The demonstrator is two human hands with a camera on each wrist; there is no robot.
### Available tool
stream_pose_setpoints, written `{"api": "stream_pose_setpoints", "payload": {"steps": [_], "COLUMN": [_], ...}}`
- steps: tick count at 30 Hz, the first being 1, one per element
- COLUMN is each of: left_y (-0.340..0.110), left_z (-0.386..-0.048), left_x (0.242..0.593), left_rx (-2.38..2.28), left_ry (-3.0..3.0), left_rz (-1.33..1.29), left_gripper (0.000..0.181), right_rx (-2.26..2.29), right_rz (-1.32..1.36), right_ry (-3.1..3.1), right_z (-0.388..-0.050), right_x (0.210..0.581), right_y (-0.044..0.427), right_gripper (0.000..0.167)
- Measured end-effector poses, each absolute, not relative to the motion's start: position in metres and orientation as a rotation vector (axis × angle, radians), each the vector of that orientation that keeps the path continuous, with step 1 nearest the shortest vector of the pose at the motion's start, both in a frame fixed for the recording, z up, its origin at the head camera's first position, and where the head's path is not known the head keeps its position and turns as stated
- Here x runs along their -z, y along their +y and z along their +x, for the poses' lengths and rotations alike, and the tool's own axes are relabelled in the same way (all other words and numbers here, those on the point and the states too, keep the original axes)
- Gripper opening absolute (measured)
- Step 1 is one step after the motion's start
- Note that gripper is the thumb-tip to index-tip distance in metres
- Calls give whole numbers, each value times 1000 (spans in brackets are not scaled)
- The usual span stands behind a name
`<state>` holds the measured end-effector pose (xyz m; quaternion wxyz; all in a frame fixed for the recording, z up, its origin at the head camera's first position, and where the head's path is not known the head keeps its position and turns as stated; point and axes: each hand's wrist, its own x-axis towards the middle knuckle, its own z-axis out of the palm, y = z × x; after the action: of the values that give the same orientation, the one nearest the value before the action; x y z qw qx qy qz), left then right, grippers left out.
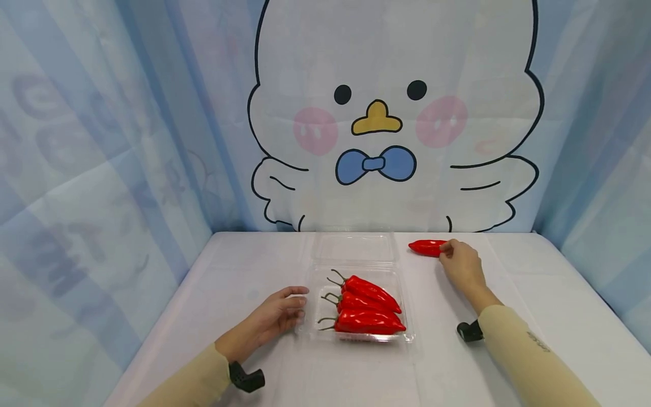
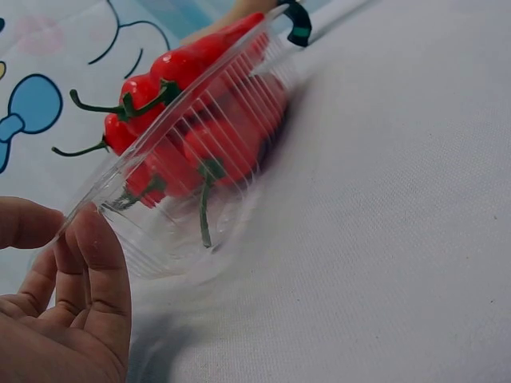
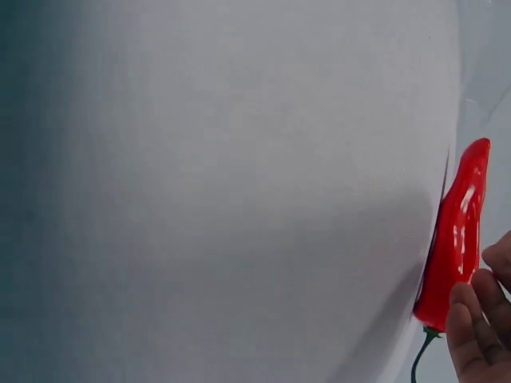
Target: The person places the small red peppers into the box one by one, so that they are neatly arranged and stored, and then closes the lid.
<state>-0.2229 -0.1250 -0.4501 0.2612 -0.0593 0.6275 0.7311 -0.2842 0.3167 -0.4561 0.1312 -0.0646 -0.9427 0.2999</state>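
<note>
A clear plastic clamshell box (image 1: 373, 338) sits mid-table with its lid (image 1: 353, 247) folded back. Several glossy red chili peppers (image 1: 368, 321) with green stems are piled inside, the lower ones seen through the ribbed wall in the left wrist view. My left hand (image 1: 277, 316) is at the box's left side, pinching its rim between thumb and fingers (image 2: 100, 247). At the table's far edge, right of the lid, lies one more red chili pepper (image 1: 424, 247). My right hand (image 1: 464, 268) grips it near the stem end; the fingers (image 3: 467, 319) partly cover it.
White cloth covers the table (image 1: 244, 260). A curtain printed with a cartoon bird (image 1: 376, 198) rises directly behind the far edge, and blue-striped curtains (image 1: 102, 186) flank the sides. A black wrist mount (image 1: 247, 377) is on the left wrist, another (image 1: 469, 331) on the right.
</note>
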Motion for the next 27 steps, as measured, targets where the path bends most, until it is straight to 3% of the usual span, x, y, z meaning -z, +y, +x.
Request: {"api": "stream_pose_setpoints", "payload": {"steps": [11, 21, 27], "left_y": [-124, -124, -125], "left_z": [-222, -221, -222], "left_x": [451, 451, 451], "left_rx": [-1992, -1989, -1985], "left_ry": [1701, 1702, 1705], "left_rz": [-171, -160, -151], "left_gripper": [42, 43, 44], "right_rx": [-746, -649, -626], "right_rz": [-174, -185, -203], "right_ry": [-2700, -2852, -2875], "right_z": [-295, -302, -303], "right_x": [464, 462, 463], "right_y": [330, 340, 343], "right_gripper": [35, 55, 54]}}
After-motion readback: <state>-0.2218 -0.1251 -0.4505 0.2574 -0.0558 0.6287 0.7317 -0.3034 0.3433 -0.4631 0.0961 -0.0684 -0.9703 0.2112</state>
